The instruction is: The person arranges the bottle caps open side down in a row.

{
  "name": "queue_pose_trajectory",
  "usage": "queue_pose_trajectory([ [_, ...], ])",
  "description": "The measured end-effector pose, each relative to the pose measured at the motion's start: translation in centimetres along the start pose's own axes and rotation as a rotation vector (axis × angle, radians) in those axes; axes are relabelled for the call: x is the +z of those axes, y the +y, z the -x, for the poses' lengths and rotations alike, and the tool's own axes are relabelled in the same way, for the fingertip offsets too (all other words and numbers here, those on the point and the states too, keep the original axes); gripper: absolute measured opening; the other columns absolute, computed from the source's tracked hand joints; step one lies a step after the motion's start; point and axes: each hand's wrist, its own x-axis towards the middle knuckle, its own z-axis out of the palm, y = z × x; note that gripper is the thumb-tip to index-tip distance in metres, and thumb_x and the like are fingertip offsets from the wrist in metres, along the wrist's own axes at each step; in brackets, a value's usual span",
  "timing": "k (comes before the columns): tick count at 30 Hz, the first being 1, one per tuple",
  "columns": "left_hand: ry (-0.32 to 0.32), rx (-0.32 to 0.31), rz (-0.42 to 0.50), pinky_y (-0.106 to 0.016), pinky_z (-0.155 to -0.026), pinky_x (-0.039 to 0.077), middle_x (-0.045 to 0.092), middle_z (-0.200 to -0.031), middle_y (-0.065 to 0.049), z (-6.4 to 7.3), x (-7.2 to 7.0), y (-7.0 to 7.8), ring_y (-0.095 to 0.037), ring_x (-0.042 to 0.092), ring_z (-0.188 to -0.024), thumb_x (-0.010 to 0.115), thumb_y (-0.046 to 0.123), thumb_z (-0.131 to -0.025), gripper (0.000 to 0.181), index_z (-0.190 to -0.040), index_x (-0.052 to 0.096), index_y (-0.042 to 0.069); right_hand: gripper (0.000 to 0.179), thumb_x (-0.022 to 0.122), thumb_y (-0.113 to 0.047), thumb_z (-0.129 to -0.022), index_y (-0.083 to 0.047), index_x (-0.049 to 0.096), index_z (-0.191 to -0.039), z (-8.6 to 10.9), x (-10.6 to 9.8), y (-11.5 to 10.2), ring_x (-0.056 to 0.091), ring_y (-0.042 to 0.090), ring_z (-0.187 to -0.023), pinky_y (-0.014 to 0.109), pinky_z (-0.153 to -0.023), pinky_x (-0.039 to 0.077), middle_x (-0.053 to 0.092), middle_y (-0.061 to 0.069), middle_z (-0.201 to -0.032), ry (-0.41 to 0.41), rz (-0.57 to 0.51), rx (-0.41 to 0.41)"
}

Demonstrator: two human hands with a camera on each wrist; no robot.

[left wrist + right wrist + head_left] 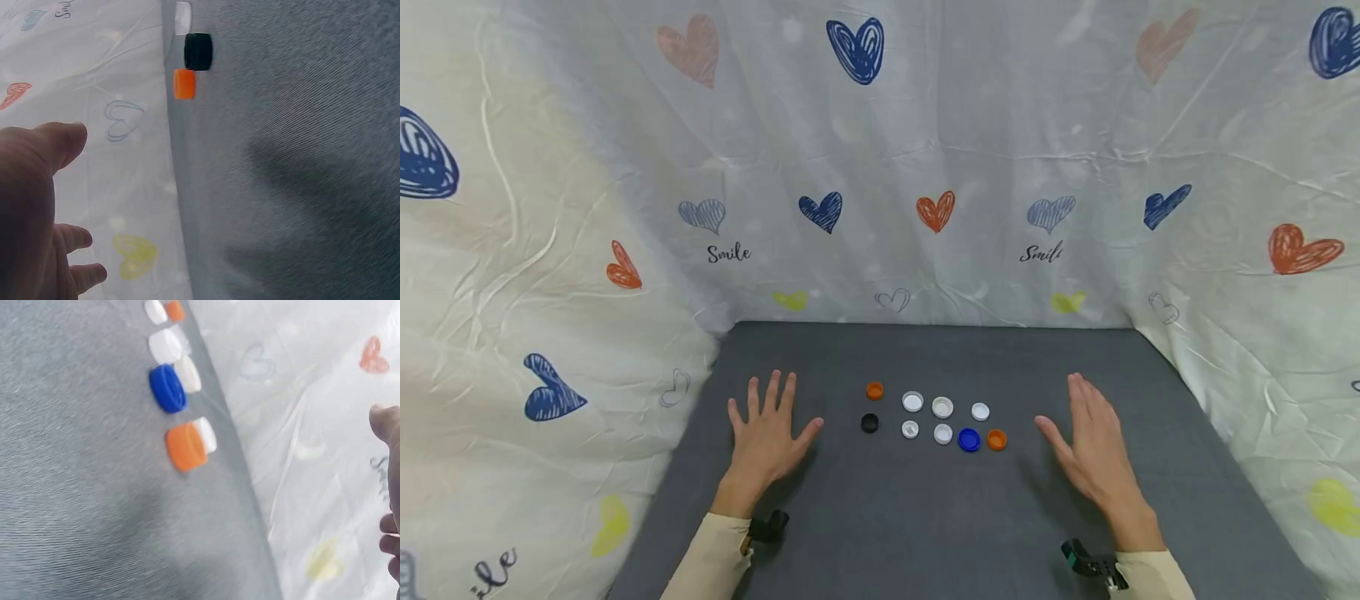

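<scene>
Head view: the left hand (pixel 763 446), fingers spread, and right hand (pixel 1096 450), fingers together, flank round plastic-looking caps (pixel 969 440) on the grey bench (pixel 940 517). Left wrist view: the short black plastic cap (pixel 199 52), nearest the left hand, would suit a light side pinch. Right wrist view: gripping the round orange cap (pixel 185 446) calls for sparing the white cap (pixel 209 434) on its far side.

Caps (pixel 942 407) number five white, two orange, two others.
</scene>
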Motion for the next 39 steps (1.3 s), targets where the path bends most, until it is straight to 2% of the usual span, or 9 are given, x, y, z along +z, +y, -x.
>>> queue_pose_trajectory([
  [6, 0.034, 0.031, -0.020, -0.078, -0.111, 0.002, 0.012, -0.169, -0.010, -0.6, -1.5, 0.2, -0.044, 0.002, -0.154, 0.049, 0.076, -0.090, 0.098, -0.163, 0.011, 0.023, 0.086, 0.074, -0.042, -0.090, 0.000, 0.036, -0.154, -1.9, -0.9, -1.3, 0.040, 0.045, -0.140, 0.059, -0.116, 0.027, 0.043, 0.025, -0.153, -0.034, -0.003, -0.097],
  [13, 0.072, 0.107, -0.020, -0.072, -0.116, 0.008, 0.021, -0.166, -0.015, -1.5, -3.1, 0.9, -0.041, 0.014, -0.153, 0.062, 0.072, -0.085, 0.104, -0.162, 0.018, 0.017, 0.086, 0.075, -0.044, -0.088, 0.001, 0.038, -0.152, -4.0, -1.1, -2.7, 0.041, 0.043, -0.139, 0.062, -0.111, 0.032, 0.045, 0.023, -0.152, -0.083, -0.011, -0.159],
  [21, 0.057, 0.158, -0.011, -0.061, -0.121, 0.017, 0.027, -0.164, -0.018, -2.4, -4.4, 1.5, -0.040, 0.022, -0.151, 0.070, 0.064, -0.084, 0.106, -0.160, 0.023, 0.008, 0.090, 0.076, -0.049, -0.086, 0.001, 0.041, -0.151, -6.6, -0.6, -5.3, 0.042, 0.041, -0.139, 0.061, -0.112, 0.032, 0.046, 0.020, -0.152, -0.156, -0.006, -0.246],
  [29, 0.028, 0.188, 0.063, -0.055, -0.120, 0.026, 0.038, -0.157, -0.022, -3.1, -4.9, 2.6, -0.040, 0.032, -0.147, 0.080, 0.050, -0.082, 0.101, -0.155, 0.032, 0.001, 0.083, 0.079, -0.049, -0.083, -0.002, 0.050, -0.145, -8.3, 1.1, -7.8, 0.050, 0.039, -0.132, 0.058, -0.110, 0.039, 0.054, 0.017, -0.145, -0.192, -0.027, -0.334],
  [33, 0.026, 0.194, 0.075, -0.056, -0.114, 0.036, 0.043, -0.154, -0.022, -3.2, -4.9, 3.2, -0.039, 0.039, -0.143, 0.083, 0.046, -0.081, 0.097, -0.153, 0.037, 0.000, 0.080, 0.079, -0.048, -0.084, -0.004, 0.052, -0.144, -8.9, 2.1, -8.7, 0.051, 0.038, -0.132, 0.056, -0.110, 0.039, 0.056, 0.015, -0.143, -0.214, -0.037, -0.362],
  [39, 0.018, 0.203, 0.093, -0.056, -0.108, 0.043, 0.047, -0.152, -0.020, -3.4, -4.6, 3.8, -0.037, 0.045, -0.140, 0.084, 0.043, -0.079, 0.092, -0.150, 0.043, 0.001, 0.079, 0.080, -0.046, -0.083, -0.004, 0.053, -0.144, -9.6, 3.6, -10.3, 0.051, 0.036, -0.133, 0.055, -0.110, 0.040, 0.056, 0.014, -0.143, -0.244, -0.055, -0.381],
])
